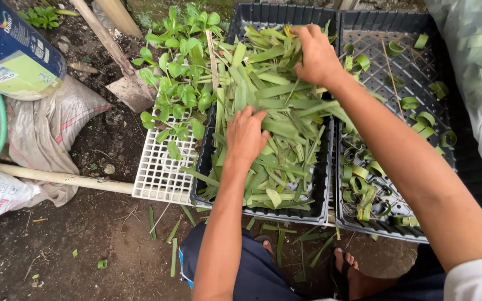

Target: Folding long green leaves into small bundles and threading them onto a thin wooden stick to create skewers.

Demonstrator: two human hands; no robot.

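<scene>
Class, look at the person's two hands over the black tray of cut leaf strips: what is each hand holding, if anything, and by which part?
The right hand grips a bunch of leaf strips near their far ends. The left hand presses on the pile; whether it holds any cannot be told.

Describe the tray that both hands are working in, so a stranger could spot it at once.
Three trays sit side by side on the dirt. It is the middle one, a black slotted tray heaped with flat cut green leaf strips. The white tray beside it carries seedlings, and the other black tray holds only rolled leaf rings.
</scene>
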